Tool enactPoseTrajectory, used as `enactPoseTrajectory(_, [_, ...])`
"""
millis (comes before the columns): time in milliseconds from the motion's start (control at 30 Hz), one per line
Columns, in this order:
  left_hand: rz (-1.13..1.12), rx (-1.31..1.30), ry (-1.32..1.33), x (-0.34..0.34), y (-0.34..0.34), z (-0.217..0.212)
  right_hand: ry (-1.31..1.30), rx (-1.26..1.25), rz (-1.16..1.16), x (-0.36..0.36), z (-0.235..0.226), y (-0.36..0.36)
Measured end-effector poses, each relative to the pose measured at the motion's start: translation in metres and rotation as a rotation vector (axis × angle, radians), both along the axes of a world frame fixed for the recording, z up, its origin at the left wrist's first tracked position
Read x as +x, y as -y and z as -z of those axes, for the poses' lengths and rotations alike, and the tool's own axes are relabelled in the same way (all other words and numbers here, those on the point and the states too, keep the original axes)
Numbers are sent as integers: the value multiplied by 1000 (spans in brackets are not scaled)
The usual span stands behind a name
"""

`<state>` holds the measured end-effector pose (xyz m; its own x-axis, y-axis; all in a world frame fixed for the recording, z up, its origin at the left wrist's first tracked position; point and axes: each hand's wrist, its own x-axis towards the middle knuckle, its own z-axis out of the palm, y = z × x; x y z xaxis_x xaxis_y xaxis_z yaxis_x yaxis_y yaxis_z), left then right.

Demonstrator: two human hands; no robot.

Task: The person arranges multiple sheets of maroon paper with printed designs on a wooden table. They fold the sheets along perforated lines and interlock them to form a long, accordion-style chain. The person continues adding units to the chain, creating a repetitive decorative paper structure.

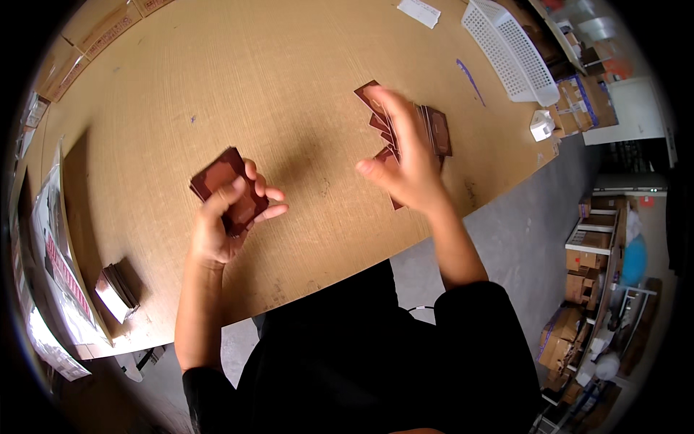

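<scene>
My left hand (pixel 220 224) is closed round a stack of dark red-brown cards (pixel 233 189), thumb on top and fingers along the right side, held above the table. To the right, my right hand (pixel 405 159) hovers with thumb and fingers spread, slightly blurred. Under and beside it lies a loose spread of similar red-brown cards (pixel 438 131); part of the spread is hidden by the hand. Whether the right fingertips touch any card, I cannot tell. At the table's near left sits another small dark stack (pixel 118 291) with a pale side.
The tan tabletop (pixel 289 65) carries a white perforated basket (pixel 510 54) at the far right, a white paper (pixel 419 12) and a small white box (pixel 541 125). Cardboard boxes (pixel 101 29) line the far left; plastic-wrapped sheets (pixel 54 260) stand at the left edge.
</scene>
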<state>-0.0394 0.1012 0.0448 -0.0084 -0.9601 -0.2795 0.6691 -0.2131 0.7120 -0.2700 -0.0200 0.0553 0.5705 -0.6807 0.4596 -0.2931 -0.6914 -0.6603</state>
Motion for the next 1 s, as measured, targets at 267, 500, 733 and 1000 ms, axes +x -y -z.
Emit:
enactPoseTrajectory(267, [14,250,-97,-15,30,18,-858,54,512,-46,28,11])
enactPoseTrajectory(500, [33,202,-106,-16,36,23,-931,-85,443,-53,19,38])
enactPoseTrajectory(733, [89,151,-132,-18,39,25,-539,171,339,-95,-23,67])
enactPoseTrajectory(1000, [168,67,-196,-37,45,33,141,389,80,-16,-35,32])
